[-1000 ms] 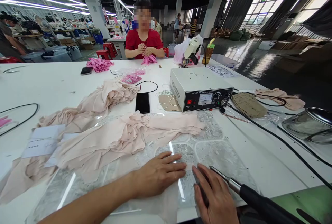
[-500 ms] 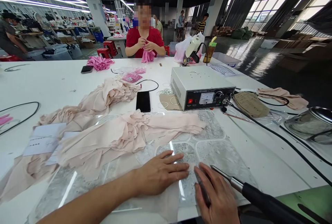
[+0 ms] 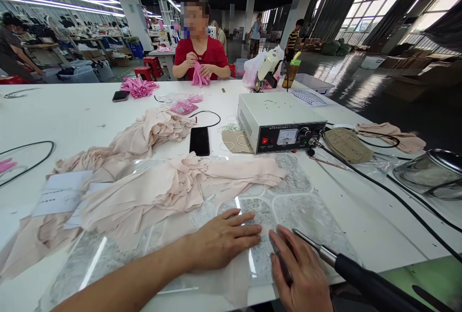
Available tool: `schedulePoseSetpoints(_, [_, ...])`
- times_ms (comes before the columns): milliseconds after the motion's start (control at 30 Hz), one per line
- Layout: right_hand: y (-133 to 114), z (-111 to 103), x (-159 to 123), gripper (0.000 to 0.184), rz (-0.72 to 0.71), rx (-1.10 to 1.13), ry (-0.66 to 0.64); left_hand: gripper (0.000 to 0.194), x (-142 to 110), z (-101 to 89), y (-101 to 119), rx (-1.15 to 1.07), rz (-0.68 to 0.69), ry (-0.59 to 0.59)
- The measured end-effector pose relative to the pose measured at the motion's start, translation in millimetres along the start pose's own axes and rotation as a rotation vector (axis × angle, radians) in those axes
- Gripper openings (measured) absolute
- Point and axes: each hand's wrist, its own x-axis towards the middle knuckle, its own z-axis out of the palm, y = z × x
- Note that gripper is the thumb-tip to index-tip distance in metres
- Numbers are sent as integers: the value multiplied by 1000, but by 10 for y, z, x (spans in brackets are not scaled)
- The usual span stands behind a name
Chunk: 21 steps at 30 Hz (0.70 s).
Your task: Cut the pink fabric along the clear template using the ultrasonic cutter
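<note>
My left hand (image 3: 225,240) lies flat with fingers outstretched on a sheer pale fabric piece (image 3: 236,278) over the clear patterned mat (image 3: 299,211). Close to its right, my right hand (image 3: 305,278) has its thumb and forefinger around a dark narrow piece (image 3: 286,269), mostly hidden by the fingers. Beside the knuckles is a pen-like tool with a metal tip and black handle (image 3: 361,276); whether the hidden fingers grip it, I cannot tell. Beyond my left hand is a pile of pale pink fabric pieces (image 3: 180,182).
A control box (image 3: 285,114) with a dial stands beyond the mat, its black cable (image 3: 375,182) running along the right. A phone (image 3: 199,141), more pale fabric (image 3: 144,134) and a metal pot (image 3: 433,172) are around. A person in red (image 3: 200,57) sits opposite, holding pink strips.
My hands stay almost where they were, with only a tiny shift. The person opposite has lowered one hand and moved the pink strips slightly left.
</note>
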Motion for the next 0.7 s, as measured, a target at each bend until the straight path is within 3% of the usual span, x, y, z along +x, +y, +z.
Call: schedulePoseSetpoints(700, [-2, -4, -6, 32, 22, 21, 13, 34, 18, -30, 12, -22, -8, -7])
